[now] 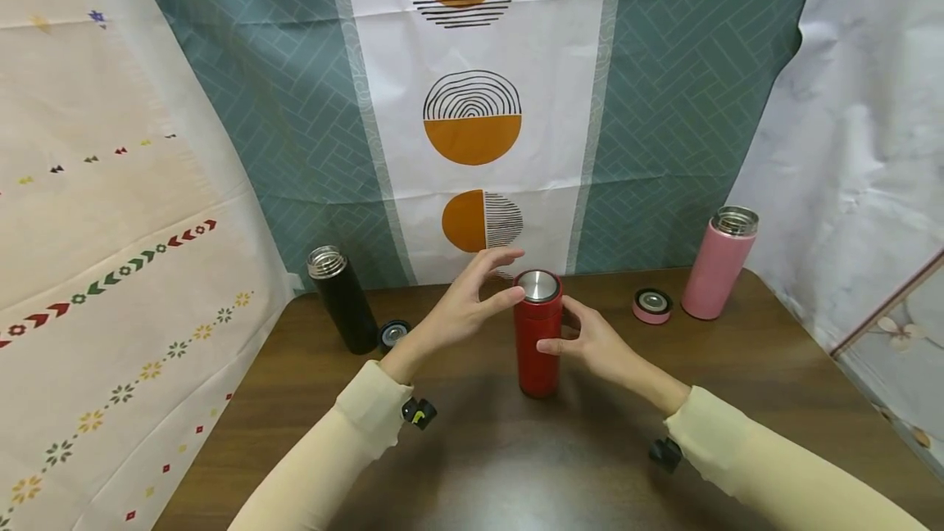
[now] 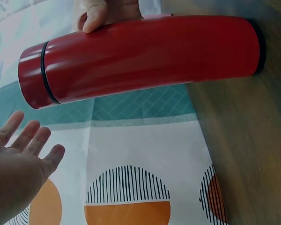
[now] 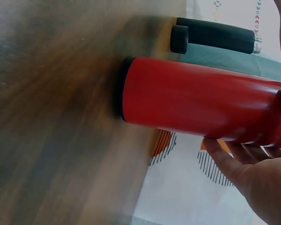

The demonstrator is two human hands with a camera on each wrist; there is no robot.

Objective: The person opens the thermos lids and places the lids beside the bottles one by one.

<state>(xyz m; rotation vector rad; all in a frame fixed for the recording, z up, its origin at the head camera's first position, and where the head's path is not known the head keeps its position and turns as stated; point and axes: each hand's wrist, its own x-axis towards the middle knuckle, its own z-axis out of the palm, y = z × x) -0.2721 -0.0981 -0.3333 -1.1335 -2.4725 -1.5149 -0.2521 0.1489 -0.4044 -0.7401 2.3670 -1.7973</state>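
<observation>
A red thermos flask (image 1: 537,355) stands upright on the table with its steel-topped lid (image 1: 537,287) on. My right hand (image 1: 596,344) holds its right side, the thumb in front and the fingers partly hidden behind. In the right wrist view, fingers of the right hand (image 3: 262,180) lie against the flask's body. My left hand (image 1: 472,301) is raised at the left of the lid, fingers spread and nothing held. The left wrist view shows a gap between the left hand (image 2: 23,159) and the flask.
At left a black flask (image 1: 344,306) stands uncapped, its lid (image 1: 393,333) beside it. A pink flask (image 1: 717,269), also uncapped, stands at right with a pink-rimmed lid (image 1: 652,306) nearby. Patterned cloths (image 1: 664,105) hang behind the wooden table (image 1: 472,449).
</observation>
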